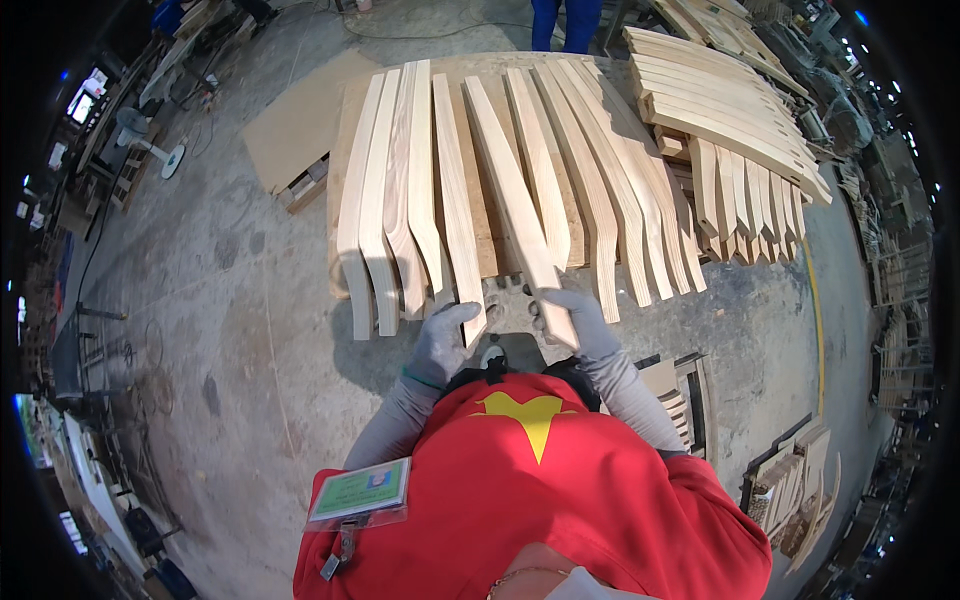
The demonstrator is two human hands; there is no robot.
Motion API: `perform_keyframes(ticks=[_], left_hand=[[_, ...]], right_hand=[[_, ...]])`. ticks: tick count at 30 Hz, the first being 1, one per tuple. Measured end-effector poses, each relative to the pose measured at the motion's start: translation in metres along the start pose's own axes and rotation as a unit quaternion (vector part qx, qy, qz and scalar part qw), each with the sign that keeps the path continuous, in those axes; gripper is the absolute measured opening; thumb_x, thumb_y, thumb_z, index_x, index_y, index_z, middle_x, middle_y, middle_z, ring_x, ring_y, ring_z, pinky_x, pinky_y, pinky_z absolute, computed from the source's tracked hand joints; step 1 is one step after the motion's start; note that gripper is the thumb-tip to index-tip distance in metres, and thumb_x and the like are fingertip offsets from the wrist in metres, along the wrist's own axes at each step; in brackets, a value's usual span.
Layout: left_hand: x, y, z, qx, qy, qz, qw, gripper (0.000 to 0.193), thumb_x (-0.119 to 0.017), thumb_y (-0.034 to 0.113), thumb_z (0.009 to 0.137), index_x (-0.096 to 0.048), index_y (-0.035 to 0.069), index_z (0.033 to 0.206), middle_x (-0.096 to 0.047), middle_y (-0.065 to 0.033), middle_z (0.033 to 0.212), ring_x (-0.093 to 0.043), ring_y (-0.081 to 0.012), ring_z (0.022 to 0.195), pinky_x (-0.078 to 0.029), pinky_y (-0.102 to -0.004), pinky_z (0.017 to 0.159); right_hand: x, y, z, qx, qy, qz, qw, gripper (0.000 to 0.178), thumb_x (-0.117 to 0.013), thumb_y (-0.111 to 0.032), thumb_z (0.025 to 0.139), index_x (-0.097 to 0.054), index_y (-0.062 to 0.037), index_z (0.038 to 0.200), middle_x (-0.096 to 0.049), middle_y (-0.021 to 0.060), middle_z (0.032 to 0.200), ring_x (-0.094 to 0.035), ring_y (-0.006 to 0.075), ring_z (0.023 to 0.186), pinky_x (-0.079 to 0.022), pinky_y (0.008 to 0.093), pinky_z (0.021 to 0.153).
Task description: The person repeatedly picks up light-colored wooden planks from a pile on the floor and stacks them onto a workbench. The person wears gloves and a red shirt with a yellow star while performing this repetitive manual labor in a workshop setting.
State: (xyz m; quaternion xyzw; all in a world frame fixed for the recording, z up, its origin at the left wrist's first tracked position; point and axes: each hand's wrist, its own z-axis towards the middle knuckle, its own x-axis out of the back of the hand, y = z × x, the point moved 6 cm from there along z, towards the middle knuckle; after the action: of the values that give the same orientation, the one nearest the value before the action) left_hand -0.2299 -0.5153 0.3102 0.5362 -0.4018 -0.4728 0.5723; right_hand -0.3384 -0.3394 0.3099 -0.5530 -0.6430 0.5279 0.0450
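The left hand [445,340], in a grey knit glove, closes around the near end of a long, pale, tapered wooden slat [459,215] that runs away toward twelve o'clock. The right hand [575,315], gloved the same way, is clamped on the near end of a second pale slat [515,200], which slants from the hand up toward eleven o'clock, so that the two pieces converge at their far ends. Both slats rest on a flat brown board table [350,110] among a fan of similar curved wooden slats [385,210].

The likely trouble is in that crowding. The neighbours at nine o'clock of the left hand hang their ends over the table's near edge; a sideways nudge from the held slat could, I judge, tip one off onto the grey concrete floor [230,330]. The slanting right-hand slat lies across the row, so lifting or swinging it may drag the pieces touching it. Both grips sit at the very ends, and the long pieces could twist or slip in the gloves.

At one o'clock a neat stack of pale curved slats [720,110] sits just beside the fan, hemming in any swing to the right. At four o'clock small wooden frames [690,395] stand on the floor near the person's side. At twelve o'clock another person's blue trouser legs [565,22] stand beyond the table.
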Motion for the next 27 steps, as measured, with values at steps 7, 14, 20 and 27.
perform_keyframes(ticks=[7, 14, 20, 27], left_hand=[[-0.016, 0.034, -0.011, -0.161, 0.022, 0.252, 0.954, 0.036, -0.066, -0.001, 0.079, -0.052, -0.007, 0.112, -0.061, -0.0147, 0.099, -0.061, -0.0236, 0.092, -0.050, -0.0315, 0.083], [-0.026, -0.026, -0.008, 0.220, 0.025, -0.391, 0.894, 0.040, -0.055, 0.003, 0.089, -0.041, -0.004, 0.126, -0.055, -0.0116, 0.113, -0.057, -0.0185, 0.101, -0.050, -0.0296, 0.088], [-0.039, 0.012, 0.003, 0.091, -0.056, -0.167, 0.980, 0.032, -0.040, 0.012, 0.098, -0.041, -0.004, 0.126, -0.055, -0.0117, 0.114, -0.057, -0.0180, 0.101, -0.050, -0.0298, 0.088], [-0.038, -0.016, 0.003, 0.284, 0.009, -0.460, 0.841, 0.027, -0.049, 0.001, 0.089, -0.052, -0.006, 0.115, -0.057, -0.0149, 0.112, -0.059, -0.0226, 0.103, -0.045, -0.0350, 0.095]], right_hand=[[-0.024, 0.013, 0.005, -0.022, -0.043, 0.127, 0.991, 0.046, -0.052, -0.020, 0.090, -0.041, -0.0037, 0.132, -0.062, 0.0086, 0.099, -0.064, 0.0167, 0.077, -0.056, 0.0273, 0.064], [-0.008, 0.048, 0.023, -0.093, -0.113, 0.314, 0.938, 0.036, -0.040, -0.025, 0.098, -0.045, -0.0007, 0.124, -0.061, 0.0183, 0.108, -0.065, 0.0267, 0.092, -0.058, 0.0410, 0.076], [-0.003, 0.055, 0.026, -0.104, -0.106, 0.311, 0.939, 0.035, -0.043, -0.020, 0.097, -0.045, 0.0031, 0.122, -0.060, 0.0197, 0.110, -0.064, 0.0277, 0.093, -0.056, 0.0394, 0.079], [-0.008, 0.035, 0.016, -0.103, -0.044, 0.137, 0.984, 0.035, -0.055, -0.016, 0.091, -0.049, 0.0046, 0.118, -0.061, 0.0155, 0.106, -0.064, 0.0235, 0.092, -0.055, 0.0352, 0.080]])
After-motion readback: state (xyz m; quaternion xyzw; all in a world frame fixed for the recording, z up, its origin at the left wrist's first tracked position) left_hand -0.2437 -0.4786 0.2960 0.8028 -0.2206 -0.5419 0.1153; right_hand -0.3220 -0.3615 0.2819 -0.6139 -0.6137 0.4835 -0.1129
